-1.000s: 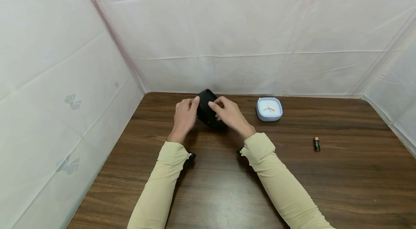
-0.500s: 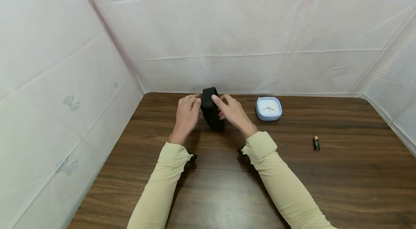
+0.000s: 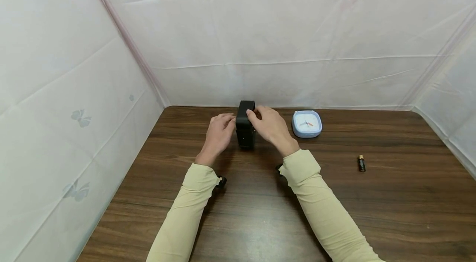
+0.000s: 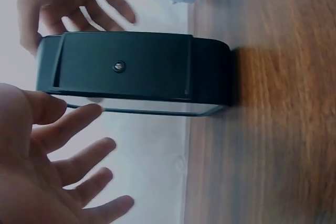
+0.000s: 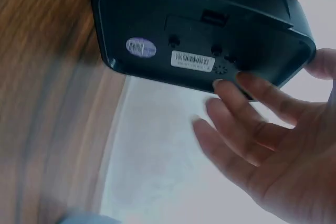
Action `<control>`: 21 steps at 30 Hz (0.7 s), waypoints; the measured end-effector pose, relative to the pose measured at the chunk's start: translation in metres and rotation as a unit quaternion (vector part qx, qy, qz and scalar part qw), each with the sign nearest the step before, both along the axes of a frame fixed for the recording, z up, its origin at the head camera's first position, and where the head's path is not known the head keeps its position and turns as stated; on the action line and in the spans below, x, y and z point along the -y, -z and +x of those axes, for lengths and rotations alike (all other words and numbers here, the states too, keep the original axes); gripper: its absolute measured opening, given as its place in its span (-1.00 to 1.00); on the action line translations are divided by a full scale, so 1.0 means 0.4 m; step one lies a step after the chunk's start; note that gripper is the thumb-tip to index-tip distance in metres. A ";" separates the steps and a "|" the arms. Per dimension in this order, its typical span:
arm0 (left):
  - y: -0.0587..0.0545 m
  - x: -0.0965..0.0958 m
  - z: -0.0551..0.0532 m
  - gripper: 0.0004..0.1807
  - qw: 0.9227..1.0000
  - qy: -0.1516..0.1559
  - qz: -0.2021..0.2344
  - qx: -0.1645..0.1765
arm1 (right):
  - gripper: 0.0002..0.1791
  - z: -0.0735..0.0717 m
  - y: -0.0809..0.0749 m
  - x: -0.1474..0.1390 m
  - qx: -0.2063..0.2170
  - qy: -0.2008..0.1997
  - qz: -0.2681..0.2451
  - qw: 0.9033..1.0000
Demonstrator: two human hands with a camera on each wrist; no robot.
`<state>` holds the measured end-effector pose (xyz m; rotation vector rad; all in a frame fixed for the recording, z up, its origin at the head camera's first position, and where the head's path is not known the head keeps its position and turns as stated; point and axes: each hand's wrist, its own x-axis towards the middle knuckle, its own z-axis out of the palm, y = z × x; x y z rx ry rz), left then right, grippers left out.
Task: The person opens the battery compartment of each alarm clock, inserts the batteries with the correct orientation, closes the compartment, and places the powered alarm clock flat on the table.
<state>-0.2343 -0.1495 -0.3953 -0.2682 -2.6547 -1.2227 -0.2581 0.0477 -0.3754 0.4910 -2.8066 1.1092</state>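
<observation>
A black alarm clock (image 3: 245, 123) stands edge-on at the back of the table, its narrow side towards me. The right wrist view shows its back (image 5: 194, 35), with small knobs, a barcode sticker (image 5: 192, 61) and a purple oval label (image 5: 141, 47). My right hand (image 3: 273, 127) holds it from the right, thumb at the top edge and fingertips at the back. My left hand (image 3: 219, 132) is at the other side, thumb and index finger by the rim of the pale face, other fingers spread. In the left wrist view a screw (image 4: 119, 66) shows on the narrow side.
To the right of the black clock stands a light blue square clock (image 3: 306, 124) with a white face. A single battery (image 3: 361, 163) lies further right on the dark wooden table (image 3: 253, 220). White sheeting (image 3: 241, 26) hangs behind the table and along its sides.
The black alarm clock has turned from slanted to edge-on and shifted slightly right. Both hands have moved a little right with it. The blue clock and battery stay where they were.
</observation>
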 end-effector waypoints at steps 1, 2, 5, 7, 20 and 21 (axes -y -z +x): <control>0.002 0.000 0.000 -0.57 1.000 0.000 -0.007 0.015 | -0.43 0.002 -0.003 0.001 -0.010 0.001 0.010 1.000; 0.005 0.001 0.000 -0.54 0.999 0.000 -0.014 0.032 | -0.45 0.002 -0.005 0.002 -0.020 0.002 0.019 1.000; 0.014 0.003 -0.001 -0.48 0.996 -0.001 -0.034 0.079 | -0.48 0.008 -0.011 0.005 -0.039 0.011 0.036 0.999; 0.023 0.003 -0.004 -0.45 0.994 0.001 -0.049 0.099 | -0.48 0.013 -0.016 0.008 -0.047 0.017 0.042 0.998; 0.057 -0.015 -0.011 -0.39 0.985 0.015 -0.076 0.152 | -0.56 0.040 -0.046 0.017 -0.087 -0.009 0.053 0.995; 0.058 -0.017 -0.011 -0.38 0.985 0.015 -0.076 0.155 | -0.57 0.040 -0.046 0.017 -0.086 -0.008 0.050 0.995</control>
